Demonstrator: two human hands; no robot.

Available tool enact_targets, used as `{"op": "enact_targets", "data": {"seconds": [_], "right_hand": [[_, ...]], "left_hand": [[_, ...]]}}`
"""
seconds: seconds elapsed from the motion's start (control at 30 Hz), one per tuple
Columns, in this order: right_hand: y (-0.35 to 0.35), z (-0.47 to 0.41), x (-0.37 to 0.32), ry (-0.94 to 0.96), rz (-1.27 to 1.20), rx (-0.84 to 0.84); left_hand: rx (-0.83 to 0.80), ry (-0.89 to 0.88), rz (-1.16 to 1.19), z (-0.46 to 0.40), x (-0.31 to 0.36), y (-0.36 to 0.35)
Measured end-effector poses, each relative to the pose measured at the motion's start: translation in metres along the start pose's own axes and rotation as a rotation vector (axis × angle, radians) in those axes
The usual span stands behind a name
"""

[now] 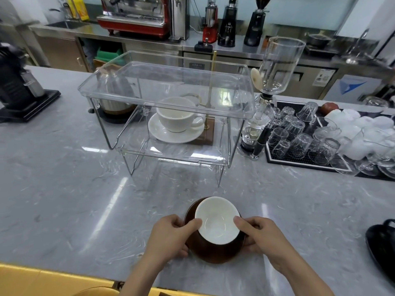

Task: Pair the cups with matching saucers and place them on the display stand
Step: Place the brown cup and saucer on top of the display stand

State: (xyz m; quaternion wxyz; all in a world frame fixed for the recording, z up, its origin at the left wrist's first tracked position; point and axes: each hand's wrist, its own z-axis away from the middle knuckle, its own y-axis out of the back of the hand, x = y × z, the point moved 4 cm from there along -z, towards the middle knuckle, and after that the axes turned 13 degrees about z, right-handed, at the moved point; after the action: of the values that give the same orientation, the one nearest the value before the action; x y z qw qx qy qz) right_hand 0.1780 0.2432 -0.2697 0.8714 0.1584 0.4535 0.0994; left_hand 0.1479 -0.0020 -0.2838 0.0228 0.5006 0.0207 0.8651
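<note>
Two hands gripping: left hand (pixel 171 236) and right hand (pixel 264 237) are holding brown cup (pixel 215 227) on its saucer (pixel 210 254) near surface's (pixel 64 189) front edge. Risk: cup sliding if tilted toward display stand (pixel 171 116).

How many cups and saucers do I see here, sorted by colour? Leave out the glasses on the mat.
White cup on white saucer: 1 pair
Brown cup, held by left hand and right hand: 1
Black saucer, partly cut off: 1
Total: 4
</note>
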Motion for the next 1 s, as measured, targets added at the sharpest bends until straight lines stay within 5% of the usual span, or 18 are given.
{"op": "enact_targets", "data": {"seconds": [0.37,1.0], "right_hand": [[0.006,-0.006,-0.002,-0.009,-0.013,-0.082],[0.008,0.029,-0.016,0.141,-0.029,0.096]], "left_hand": [[0.001,0.034,-0.018,-0.006,-0.002,-0.003],[-0.004,-0.066,0.077,0.018,0.015,0.004]]}}
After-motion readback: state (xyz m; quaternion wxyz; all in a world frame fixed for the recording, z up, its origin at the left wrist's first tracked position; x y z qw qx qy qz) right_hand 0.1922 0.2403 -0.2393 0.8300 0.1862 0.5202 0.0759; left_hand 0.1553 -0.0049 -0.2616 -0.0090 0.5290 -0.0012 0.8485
